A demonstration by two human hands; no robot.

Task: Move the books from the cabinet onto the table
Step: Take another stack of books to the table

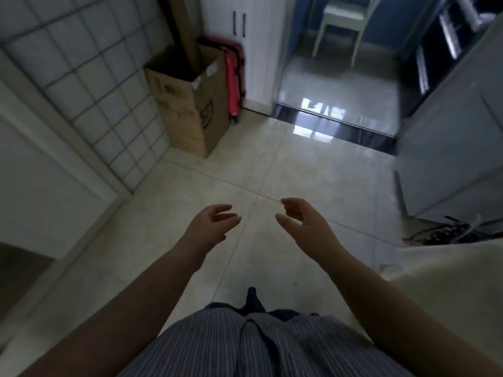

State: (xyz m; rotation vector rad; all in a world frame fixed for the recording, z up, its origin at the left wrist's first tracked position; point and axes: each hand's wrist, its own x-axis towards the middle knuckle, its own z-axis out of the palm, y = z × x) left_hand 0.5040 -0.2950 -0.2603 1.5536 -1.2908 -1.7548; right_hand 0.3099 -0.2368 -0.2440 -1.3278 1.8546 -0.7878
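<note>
- Pale glossy floor tiles [285,170] fill the middle of the head view; a white tiled wall [89,77] runs along the left, and a dark threshold strip [334,126] crosses a doorway ahead.
- Printing shows on the cardboard box [190,104] by the left wall: a label on one face and a dark round mark on the other, both too blurred to read.
- That box stands open on the floor with a long brown board [185,31] rising out of it; what else is inside is hidden.
- Just beside the box, a red suitcase [234,77] stands in front of a white door with two dark handles [239,23].
- Beyond the doorway stands a white chair [343,25]; a grey cabinet [449,145] is at the right, with cables [446,232] on the floor below it.
- No books or table can be made out.
- Left hand [209,227] reaches forward over the floor, fingers loosely curved and apart, holding nothing.
- Right hand [302,221] is level with it and near it, fingers curled loosely, also holding nothing.
- Striped trousers [245,344] show below.
</note>
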